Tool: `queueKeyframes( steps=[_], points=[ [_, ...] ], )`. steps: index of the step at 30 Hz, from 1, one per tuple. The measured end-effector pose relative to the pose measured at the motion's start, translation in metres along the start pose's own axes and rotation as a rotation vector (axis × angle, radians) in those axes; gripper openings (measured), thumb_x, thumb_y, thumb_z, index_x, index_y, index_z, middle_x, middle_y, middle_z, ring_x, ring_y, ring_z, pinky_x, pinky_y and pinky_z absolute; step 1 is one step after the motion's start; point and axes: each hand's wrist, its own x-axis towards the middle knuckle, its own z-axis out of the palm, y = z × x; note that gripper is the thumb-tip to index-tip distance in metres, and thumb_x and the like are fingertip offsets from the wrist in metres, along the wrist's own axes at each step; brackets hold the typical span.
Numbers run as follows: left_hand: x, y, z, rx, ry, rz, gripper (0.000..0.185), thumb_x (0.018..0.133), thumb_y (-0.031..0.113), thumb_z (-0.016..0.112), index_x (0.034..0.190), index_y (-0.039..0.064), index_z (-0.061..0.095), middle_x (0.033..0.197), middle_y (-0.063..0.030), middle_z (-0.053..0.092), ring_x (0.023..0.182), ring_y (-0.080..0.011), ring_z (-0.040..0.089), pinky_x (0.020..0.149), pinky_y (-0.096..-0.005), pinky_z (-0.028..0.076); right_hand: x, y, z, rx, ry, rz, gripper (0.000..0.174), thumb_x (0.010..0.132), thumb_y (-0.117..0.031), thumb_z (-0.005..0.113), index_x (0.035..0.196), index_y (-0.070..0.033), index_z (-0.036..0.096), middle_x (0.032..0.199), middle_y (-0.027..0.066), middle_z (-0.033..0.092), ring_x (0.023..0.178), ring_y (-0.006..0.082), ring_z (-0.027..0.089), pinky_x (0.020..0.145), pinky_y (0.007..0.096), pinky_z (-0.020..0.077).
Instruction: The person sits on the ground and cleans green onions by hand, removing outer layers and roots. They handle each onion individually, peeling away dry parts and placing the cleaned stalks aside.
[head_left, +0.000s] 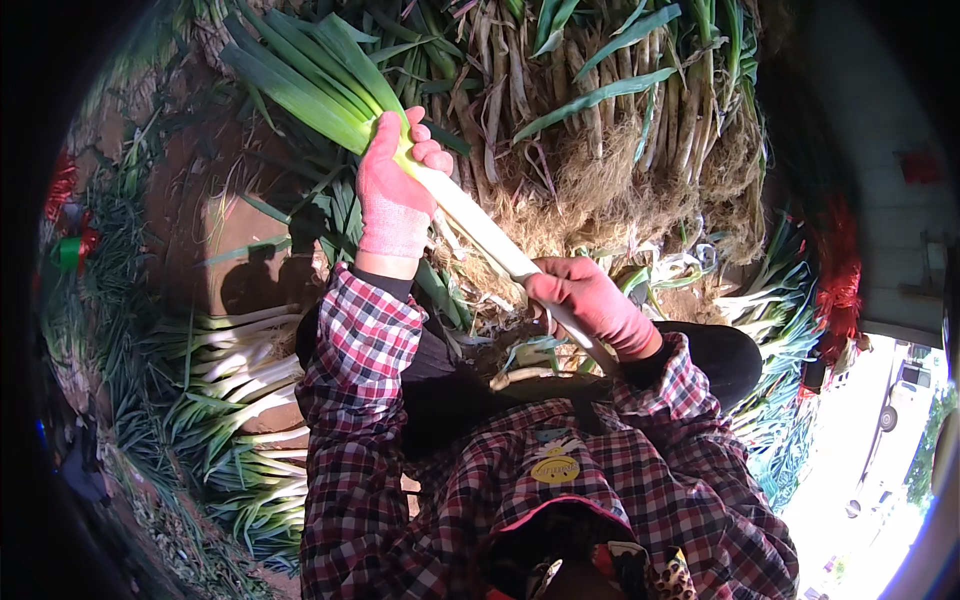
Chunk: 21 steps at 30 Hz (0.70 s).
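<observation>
My left hand (397, 180), in a pink knit work glove, grips a large green onion (472, 217) where its white shaft meets the green leaves. The leaves fan out to the upper left. My right hand (589, 300), in a similar red-pink glove, is closed around the lower part of the shaft. The stalk lies diagonally between both hands, and its lower end passes beneath the right wrist. Beyond the hands lies a thick heap of unpeeled green onions (600, 105) with dry outer skins and tangled roots.
Peeled green onions with white shafts (247, 367) lie at the left, and more green onions (772, 322) lie at the right. Loose leaves and peelings (495, 330) litter the ground before me. Red plastic twine (836, 285) hangs at the right. A vehicle (904, 390) stands farther off.
</observation>
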Motion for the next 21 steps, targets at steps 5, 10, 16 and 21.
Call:
queueKeyframes(
  steps=[5,10,16,21],
  points=[
    [-0.005,-0.003,0.008,0.0,-0.06,-0.088,0.036,0.097,0.033,0.059,0.112,0.0,0.058,0.083,-0.0024,0.052,0.067,-0.0113,0.045,0.06,-0.0265,0.041,-0.009,0.004,-0.003,-0.024,-0.119,-0.137,0.023,0.098,-0.023,0.059,0.092,-0.001,0.061,0.075,0.0062,0.064,0.061,0.0157,0.065,0.054,0.0265,0.0529],
    [-0.011,-0.01,0.012,0.216,0.007,-0.019,0.036,0.095,0.025,0.064,0.115,-0.004,0.055,0.086,-0.0034,0.052,0.071,-0.0118,0.048,0.063,-0.0268,0.045,-0.013,-0.017,0.016,-0.702,0.157,-0.236,0.029,0.09,-0.027,0.064,0.1,0.001,0.063,0.072,0.0164,0.064,0.071,0.0301,0.066,0.065,0.0394,0.05],
    [-0.017,-0.009,0.014,0.261,0.025,-0.051,0.033,0.094,0.028,0.065,0.109,-0.001,0.059,0.083,-0.0033,0.054,0.068,-0.0134,0.051,0.064,-0.03,0.046,0.004,-0.019,0.002,-0.426,0.002,-0.072,0.014,0.09,-0.012,0.06,0.093,0.001,0.064,0.065,0.0077,0.059,0.06,0.016,0.06,0.057,0.0316,0.0468],
    [-0.018,-0.002,0.02,0.209,-0.166,-0.083,0.036,0.095,0.029,0.064,0.114,-0.001,0.058,0.085,-0.0034,0.054,0.071,-0.0133,0.052,0.067,-0.0306,0.046,0.011,0.006,-0.005,-0.373,-0.113,-0.396,0.018,0.092,-0.01,0.057,0.1,0.004,0.064,0.084,0.0031,0.064,0.077,0.0095,0.06,0.07,0.0228,0.0477]
  ],
)
